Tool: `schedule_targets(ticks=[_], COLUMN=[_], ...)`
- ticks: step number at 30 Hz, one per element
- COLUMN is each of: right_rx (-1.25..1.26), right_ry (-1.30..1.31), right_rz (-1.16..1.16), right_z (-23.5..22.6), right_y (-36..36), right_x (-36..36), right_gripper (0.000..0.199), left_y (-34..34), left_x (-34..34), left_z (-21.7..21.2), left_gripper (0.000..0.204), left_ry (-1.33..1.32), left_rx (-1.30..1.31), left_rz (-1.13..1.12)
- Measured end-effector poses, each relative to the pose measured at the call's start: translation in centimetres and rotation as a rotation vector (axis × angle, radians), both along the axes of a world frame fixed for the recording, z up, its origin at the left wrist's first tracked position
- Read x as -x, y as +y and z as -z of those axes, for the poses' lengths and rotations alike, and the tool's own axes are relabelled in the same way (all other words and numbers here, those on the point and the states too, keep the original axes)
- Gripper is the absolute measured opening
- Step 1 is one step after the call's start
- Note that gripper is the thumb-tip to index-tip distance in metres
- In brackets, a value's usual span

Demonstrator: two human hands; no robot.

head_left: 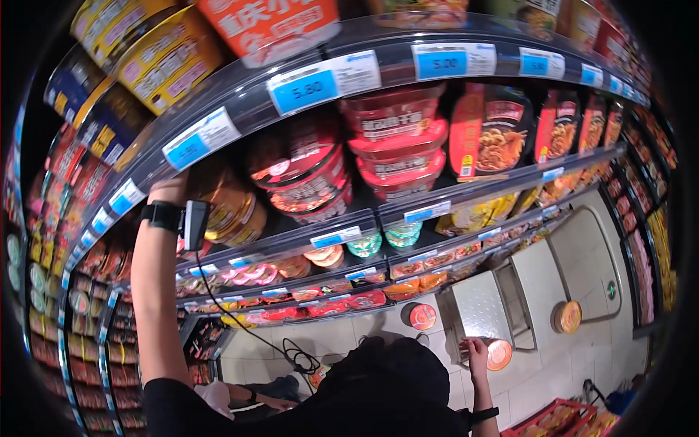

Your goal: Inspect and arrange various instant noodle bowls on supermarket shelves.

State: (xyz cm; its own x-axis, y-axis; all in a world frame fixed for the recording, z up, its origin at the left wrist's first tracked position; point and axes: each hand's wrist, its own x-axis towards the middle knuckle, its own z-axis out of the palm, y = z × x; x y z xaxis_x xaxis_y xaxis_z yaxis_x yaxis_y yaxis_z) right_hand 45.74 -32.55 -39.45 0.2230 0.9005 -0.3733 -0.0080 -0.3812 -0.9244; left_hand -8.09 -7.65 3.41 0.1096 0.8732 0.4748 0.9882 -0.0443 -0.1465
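Note:
My left arm stretches up to the shelf, and my left hand (167, 191) disappears behind the price-tag rail, so its fingers are hidden. Just right of that wrist sit stacked brown-lidded instant noodle bowls (234, 211). A dark wristband with a small box-shaped device (194, 224) and a hanging cable is on the left wrist. Low on the right, my right hand (476, 351) hangs with loosely bent fingers apart, nothing visible in them. Beside it in the picture is a round orange-lidded tub (499, 355); whether they touch I cannot tell.
Red noodle bowls (397, 138) are stacked farther along the shelf (502, 175). Below stands a grey step stool (480, 309), with round tubs (422, 317) nearby. Another person's hand (280, 403) shows at the lower left. A red crate (553, 419) holds packages.

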Motion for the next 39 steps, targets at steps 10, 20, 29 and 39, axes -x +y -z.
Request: schedule_targets(ticks=[10,20,29,39], right_rx=[0.038,-0.234,-0.852,-1.181], right_ry=[-0.017,-0.119,-0.280,-0.109], right_rz=[-0.096,-0.289,-0.571,-0.601], right_z=[1.3,-7.4,-29.3,-34.7], right_y=[1.4,7.7,18.1,24.1], right_x=[0.9,2.6,10.8,22.5], right_gripper=[0.022,0.021,0.015,0.060], left_y=[1.2,1.5,-0.6,2.2], left_x=[-0.2,-1.9,-2.4,-6.3], left_z=[-0.4,-0.3,3.6,7.3], left_gripper=[0.060,0.066,0.035,0.025], left_ry=[-0.010,-0.141,-2.245,-1.955], left_rx=[0.114,0.388,0.402,0.016], left_rz=[-0.011,0.114,0.443,0.489])
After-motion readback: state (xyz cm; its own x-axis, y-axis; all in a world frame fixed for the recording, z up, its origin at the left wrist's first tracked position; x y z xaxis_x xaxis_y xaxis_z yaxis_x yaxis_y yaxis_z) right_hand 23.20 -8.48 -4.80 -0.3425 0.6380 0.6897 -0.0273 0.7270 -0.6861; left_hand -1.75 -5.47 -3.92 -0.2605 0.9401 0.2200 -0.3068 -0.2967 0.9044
